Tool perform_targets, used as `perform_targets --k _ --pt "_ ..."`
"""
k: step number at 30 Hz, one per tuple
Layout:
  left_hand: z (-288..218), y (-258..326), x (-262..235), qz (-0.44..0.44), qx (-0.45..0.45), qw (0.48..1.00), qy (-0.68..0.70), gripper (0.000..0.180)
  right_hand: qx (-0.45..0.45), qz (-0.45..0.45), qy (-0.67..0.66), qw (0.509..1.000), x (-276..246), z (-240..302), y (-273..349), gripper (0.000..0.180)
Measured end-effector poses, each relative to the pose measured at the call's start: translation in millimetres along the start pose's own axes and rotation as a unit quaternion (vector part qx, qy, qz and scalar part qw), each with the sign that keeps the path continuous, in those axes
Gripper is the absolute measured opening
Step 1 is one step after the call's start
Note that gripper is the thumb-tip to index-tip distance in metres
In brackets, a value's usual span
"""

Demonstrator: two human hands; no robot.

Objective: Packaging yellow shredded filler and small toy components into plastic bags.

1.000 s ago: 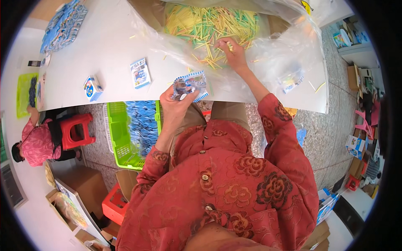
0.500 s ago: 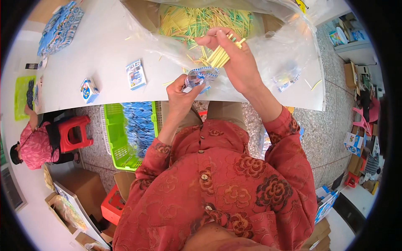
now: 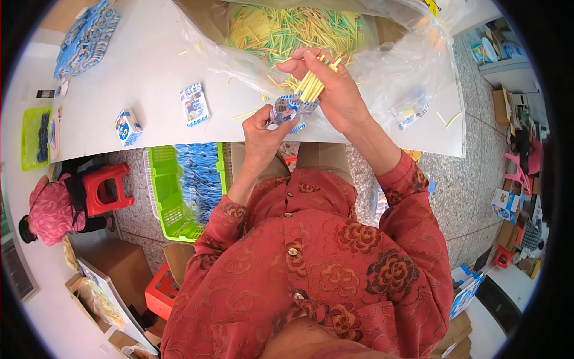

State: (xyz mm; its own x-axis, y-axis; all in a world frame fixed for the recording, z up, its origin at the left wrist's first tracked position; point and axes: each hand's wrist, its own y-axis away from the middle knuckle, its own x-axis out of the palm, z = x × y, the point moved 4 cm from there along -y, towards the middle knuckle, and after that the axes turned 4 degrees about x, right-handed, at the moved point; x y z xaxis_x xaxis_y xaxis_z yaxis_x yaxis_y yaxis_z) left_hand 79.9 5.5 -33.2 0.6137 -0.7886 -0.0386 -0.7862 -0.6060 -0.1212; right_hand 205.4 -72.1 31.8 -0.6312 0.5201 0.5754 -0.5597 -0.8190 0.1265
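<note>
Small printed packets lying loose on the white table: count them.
2: one packet lies flat left of the hands, one boxy packet stands farther left near the table's front edge. Others may hide under the clear plastic bag.

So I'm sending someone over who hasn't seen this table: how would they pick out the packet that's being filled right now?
Start at the white table and go to its near edge, in front of the clear bag of yellow and green sticks. The packet is pinched in the left hand, small, blue and white. Unlike the two similar packets lying flat on the table, it is held up, with a bundle of yellow sticks from the right hand poking into its top.
</note>
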Motion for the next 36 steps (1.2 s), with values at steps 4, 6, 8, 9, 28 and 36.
perform_targets --k 4,6,8,9,28,36 --pt "-10 1 1 0.014 0.008 1.0 -0.019 0.013 0.002 -0.011 0.016 1.0 -4 -4 1 0.024" --pt "-12 2 2 0.018 -0.004 1.0 0.0 0.013 -0.005 -0.011 0.023 1.0 -4 -5 2 0.023" --pt "-12 3 3 0.021 -0.016 0.999 0.019 0.013 -0.029 -0.011 0.036 0.999 -3 -3 3 0.023" --pt "-12 3 3 0.02 -0.007 1.0 0.02 0.013 -0.029 -0.012 0.036 0.999 -2 -3 3 0.023" --pt "-21 12 10 0.009 -0.061 0.988 0.139 0.017 -0.127 -0.043 0.049 0.99 8 -2 16 0.022" --pt "-24 13 8 0.038 -0.074 0.984 0.158 0.017 -0.212 0.02 0.177 0.961 17 5 23 0.02"
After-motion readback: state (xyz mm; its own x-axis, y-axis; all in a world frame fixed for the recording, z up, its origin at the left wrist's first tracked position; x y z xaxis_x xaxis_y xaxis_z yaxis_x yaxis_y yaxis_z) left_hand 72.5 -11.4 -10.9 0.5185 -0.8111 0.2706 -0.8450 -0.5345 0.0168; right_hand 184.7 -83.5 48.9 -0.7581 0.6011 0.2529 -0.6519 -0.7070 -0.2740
